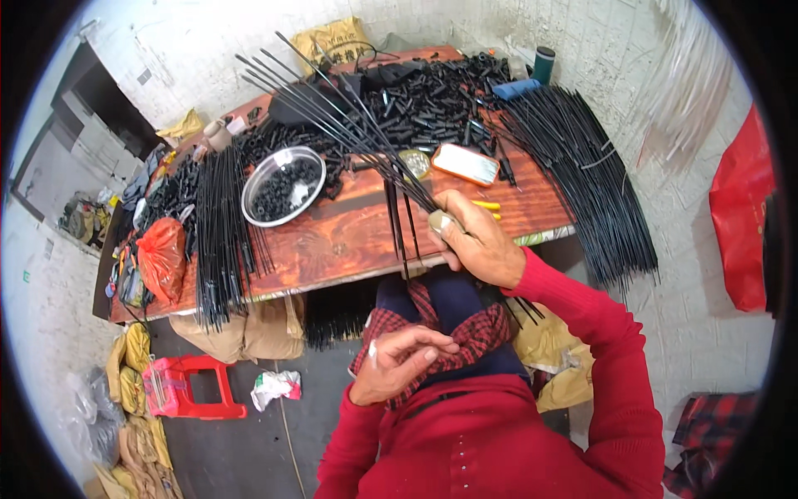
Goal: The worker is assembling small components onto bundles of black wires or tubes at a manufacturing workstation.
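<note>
A red plastic bag sits well to the left of the round metal bowl. Down on the floor, also left of the bowl, is a red stool. Just left of the bowl, a bunch of long black sticks lies on the wooden table. Little black bits fill part of the bowl.

Right of the bowl and closer to the person's belly, the left hand is loose over the lap, its fingers softly bent. The thin black rods are held up to the right of the bowl, with their far ends fanned out past it. The right hand, right of the bowl, pinches them between thumb and fingers. Also to the bowl's right is an orange-edged box with a white top. Farthest right of the bowl, a big red bag is by the wall.
</note>
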Action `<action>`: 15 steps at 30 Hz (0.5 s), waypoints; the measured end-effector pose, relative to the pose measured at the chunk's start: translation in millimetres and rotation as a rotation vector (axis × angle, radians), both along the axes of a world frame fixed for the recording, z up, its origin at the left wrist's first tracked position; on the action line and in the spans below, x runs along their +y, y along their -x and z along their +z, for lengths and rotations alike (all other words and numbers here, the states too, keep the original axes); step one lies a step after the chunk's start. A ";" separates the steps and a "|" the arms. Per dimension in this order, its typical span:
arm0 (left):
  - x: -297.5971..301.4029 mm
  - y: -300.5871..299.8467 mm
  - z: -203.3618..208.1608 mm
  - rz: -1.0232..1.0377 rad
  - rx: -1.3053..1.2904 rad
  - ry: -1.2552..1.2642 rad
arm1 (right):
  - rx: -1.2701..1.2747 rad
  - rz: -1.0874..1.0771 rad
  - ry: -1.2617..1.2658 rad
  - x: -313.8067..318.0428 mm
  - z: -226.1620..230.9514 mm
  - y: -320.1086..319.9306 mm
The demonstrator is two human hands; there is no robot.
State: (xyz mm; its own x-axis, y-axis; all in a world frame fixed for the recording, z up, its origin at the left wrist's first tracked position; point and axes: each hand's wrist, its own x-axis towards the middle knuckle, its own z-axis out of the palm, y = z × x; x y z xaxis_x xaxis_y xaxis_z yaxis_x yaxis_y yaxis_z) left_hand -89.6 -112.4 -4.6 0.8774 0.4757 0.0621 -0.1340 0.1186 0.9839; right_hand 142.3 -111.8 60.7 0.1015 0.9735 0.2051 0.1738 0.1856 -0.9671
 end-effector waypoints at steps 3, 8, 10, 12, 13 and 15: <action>-3.7 -4.1 7.2 0.021 -0.111 0.072 | 0.057 0.047 0.141 -31.2 -13.2 3.6; -5.7 -18.0 16.2 0.270 -0.023 -0.009 | 0.123 0.059 0.116 -71.6 -9.9 17.1; -8.8 -21.4 21.4 0.350 -0.084 0.029 | 0.161 0.062 0.104 -82.3 1.5 22.0; -12.2 -27.0 26.1 0.425 -0.090 -0.093 | 0.089 0.060 0.052 -91.0 -0.8 25.5; -15.3 -31.6 28.8 0.448 -0.113 -0.122 | 0.026 0.052 0.051 -95.7 -1.6 28.8; -19.7 -35.7 32.8 0.474 -0.131 -0.145 | -0.129 0.027 0.062 -105.2 -6.7 33.8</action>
